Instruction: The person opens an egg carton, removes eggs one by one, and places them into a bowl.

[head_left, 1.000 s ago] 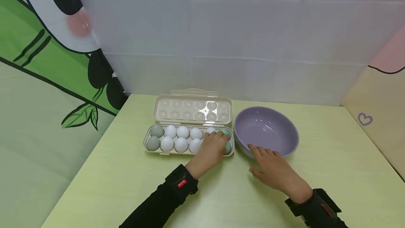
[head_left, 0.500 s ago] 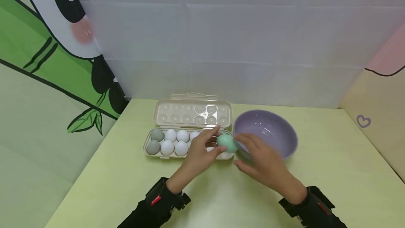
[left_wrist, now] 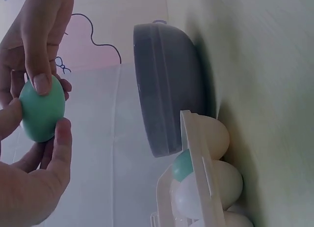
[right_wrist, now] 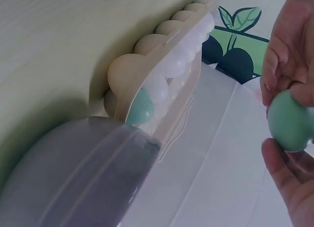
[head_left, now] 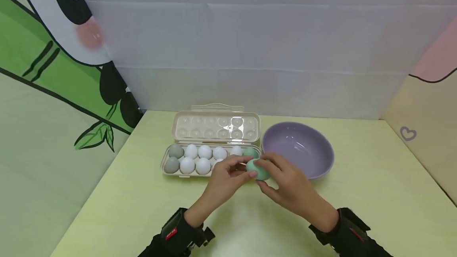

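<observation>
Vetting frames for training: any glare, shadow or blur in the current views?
Head: bright glare on the open lid, a highlight inside the purple bowl, faint shadows on the table. Left wrist: dimmer, shadow beside the bowl, no obvious blur on the green egg. Right wrist: also dim, shadow along the carton.

Your left hand (head_left: 225,181) is bare down to a broad black cuff (head_left: 182,225), which carries a small red label (head_left: 171,233) with pale lettering too small to read; a dark, blocky piece (head_left: 207,236) juts from its inner side. Toward the table's (head_left: 375,177) right edge, your right hand (head_left: 292,185) is bare too, its dark wristband (head_left: 330,233) showing a raised flap (head_left: 357,219) and a thin red strip (head_left: 357,234). You wear black sleeves (head_left: 371,249)
</observation>
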Tool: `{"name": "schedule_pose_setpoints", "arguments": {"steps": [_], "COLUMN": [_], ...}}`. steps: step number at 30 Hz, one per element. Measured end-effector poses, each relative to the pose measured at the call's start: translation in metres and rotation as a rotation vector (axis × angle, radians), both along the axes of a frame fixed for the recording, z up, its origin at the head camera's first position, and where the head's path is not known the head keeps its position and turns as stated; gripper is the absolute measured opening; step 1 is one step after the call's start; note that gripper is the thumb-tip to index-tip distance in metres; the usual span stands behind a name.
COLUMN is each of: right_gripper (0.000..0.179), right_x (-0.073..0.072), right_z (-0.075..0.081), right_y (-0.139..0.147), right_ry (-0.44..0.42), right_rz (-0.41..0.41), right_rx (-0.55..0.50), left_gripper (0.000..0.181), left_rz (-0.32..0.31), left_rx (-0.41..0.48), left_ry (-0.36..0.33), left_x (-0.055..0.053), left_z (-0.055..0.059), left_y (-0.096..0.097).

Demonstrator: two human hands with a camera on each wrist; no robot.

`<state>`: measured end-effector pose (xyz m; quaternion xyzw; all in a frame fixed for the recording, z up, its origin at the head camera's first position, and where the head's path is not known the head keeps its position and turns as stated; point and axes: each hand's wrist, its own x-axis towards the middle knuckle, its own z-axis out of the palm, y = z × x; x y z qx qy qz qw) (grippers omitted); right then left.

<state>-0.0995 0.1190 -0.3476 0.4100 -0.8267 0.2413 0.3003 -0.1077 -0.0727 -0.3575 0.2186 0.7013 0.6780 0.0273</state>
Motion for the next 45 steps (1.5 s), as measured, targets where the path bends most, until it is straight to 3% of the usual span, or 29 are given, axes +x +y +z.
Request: {"name": "schedule_pose_setpoints", "arguments": {"steps": [3, 6, 9, 13, 18, 24, 27, 34, 39, 45], "right_gripper": [0.045, 0.043, 0.039, 0.039, 0.040, 0.037, 0.039, 0.036, 0.035, 0.035], "right_x": [-0.007, -0.020, -0.041, -0.075, -0.114, -0.145, -0.153, -0.155, -0.156, -0.161], "right_z": [0.008, 0.024, 0.042, 0.060, 0.062, 0.040, 0.028, 0.012, 0.007, 0.005], "right_y": [0.006, 0.017, 0.034, 0.055, 0.069, 0.075, 0.079, 0.084, 0.089, 0.093], "right_ry": [-0.077, -0.179, -0.299, -0.473, -0.638, -0.815, -0.866, -0.959, -0.977, -0.993], "right_rz": [0.026, 0.036, 0.001, -0.085, -0.150, -0.157, -0.166, -0.195, -0.234, -0.245], "right_rx": [0.010, 0.026, 0.052, 0.123, 0.265, 0.404, 0.496, 0.720, 0.751, 0.774], "left_gripper": [0.032, 0.026, 0.023, 0.023, 0.025, 0.027, 0.030, 0.036, 0.036, 0.034], "left_rz": [0.013, 0.062, 0.116, 0.161, 0.208, 0.180, 0.176, 0.131, 0.117, 0.119], "left_rx": [-0.075, -0.172, -0.264, -0.402, -0.609, -0.848, -0.944, -1.126, -1.207, -1.263], "left_ry": [0.035, 0.135, 0.224, 0.276, 0.265, 0.168, 0.175, 0.288, 0.331, 0.318], "left_x": [-0.005, -0.014, -0.026, -0.043, -0.063, -0.082, -0.089, -0.099, -0.102, -0.106], "left_z": [0.001, 0.003, 0.007, 0.015, 0.023, 0.019, 0.010, -0.011, -0.019, -0.023], "left_y": [-0.003, -0.009, -0.016, -0.023, -0.024, -0.009, 0.002, 0.027, 0.042, 0.053]}}
